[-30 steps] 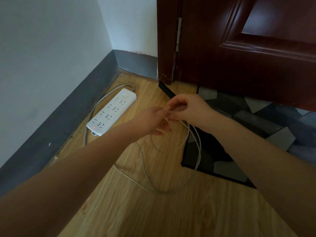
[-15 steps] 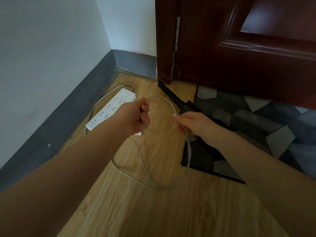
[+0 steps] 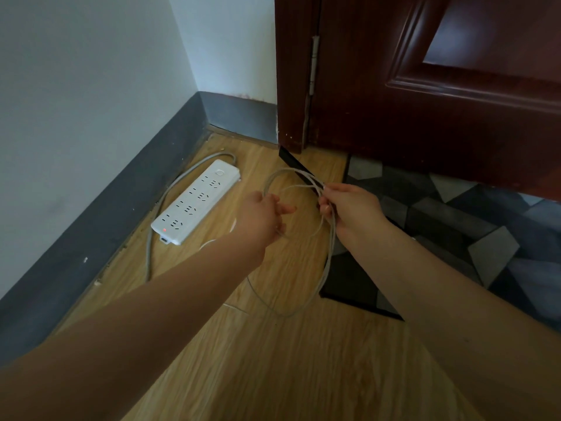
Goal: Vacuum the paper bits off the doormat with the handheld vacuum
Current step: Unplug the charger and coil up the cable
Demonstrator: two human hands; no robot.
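Here the step in hand looks like sorting out the thin pale grey cable (image 3: 329,253), presumably the vacuum's lead, before any cleaning starts. The right hand (image 3: 352,212), right of frame centre, has its fingers (image 3: 324,205) curled round several gathered loops of it. The left hand (image 3: 263,215), just left of centre, pinches a strand, though exactly how its fingers lie I cannot tell. A long slack loop hangs down and trails over the light wooden plank floor (image 3: 273,360).

To do this well, I would keep the bundle fixed in the right hand and let the left feed one strand at a time, so loops do not cross and knot. The plug end is not visible, so finding it comes first. The white multi-socket power strip (image 3: 195,202), with a red light lit at its near end, lies at centre left beside the dark grey skirting board (image 3: 100,232), within easy reach.

The dark doormat with grey geometric patches (image 3: 455,226) lies at the right, against the dark red wooden door (image 3: 440,117). No paper bits show on its visible part, and the handheld vacuum is out of sight.
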